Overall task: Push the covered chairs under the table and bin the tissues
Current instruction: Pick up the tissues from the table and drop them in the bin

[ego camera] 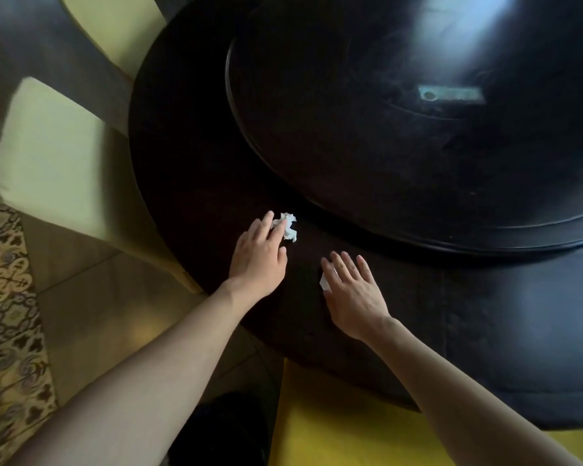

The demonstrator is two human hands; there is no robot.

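Observation:
A crumpled white tissue (288, 227) lies on the dark round table (189, 169) near its front-left edge. My left hand (258, 257) reaches over it, fingertips touching the tissue, fingers apart. My right hand (352, 294) lies flat on the table with spread fingers; a second white tissue (324, 282) peeks out under its thumb side. A chair in a pale yellow cover (58, 169) stands at the table's left, partly under it. Another yellow-covered chair (344, 428) sits right below me, its seat tucked at the table edge.
A large dark turntable (418, 146) fills the table's middle, reflecting a ceiling light. A further covered chair (115, 25) stands at the far left. Patterned carpet (11, 297) and brown floor tiles (108, 314) lie on the left. No bin is in view.

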